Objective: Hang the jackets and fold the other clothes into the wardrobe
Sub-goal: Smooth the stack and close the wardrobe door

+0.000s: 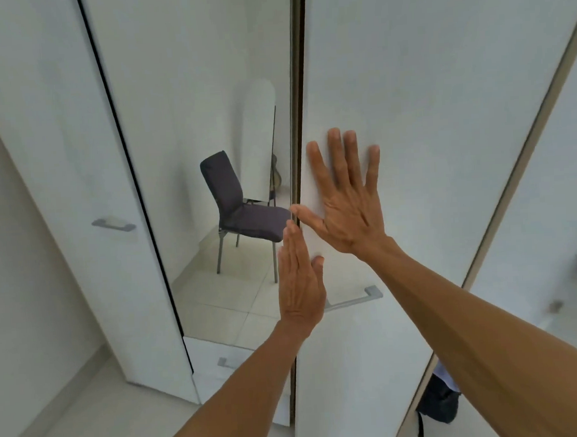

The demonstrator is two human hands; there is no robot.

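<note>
Two open grips on the wardrobe door (425, 111) and nothing held in either one, so no jacket or folded stuff is in play right this second. The right grip (346, 208) is flat against the white panel with its fingers spread and the thumb out toward the metal edge strip (297, 117). The left grip (300, 284) sits just below it, fingers straight and together, tips right at that strip and thumb touching the door face. My read is that this is a push to shut or seat the door, not a clothes-handling step. To do it well I'd keep both palms flat and push evenly, low and high, so the panel doesn't twist. I'd also get those left fingertips off the seam beside the mirror (190, 89) before it meets, since that's a pinch spot. The bar handle (355, 300) is just under the left thumb and untouched, and it would probably give better control than bare palms. As for the clothes, all I can spot is something dark (437, 404) low in the gap on the door's far side. I can't tell if it's a jacket or a bag, but I'd check it isn't caught before pressing home. The chair (239, 207) is only a reflection.
</note>
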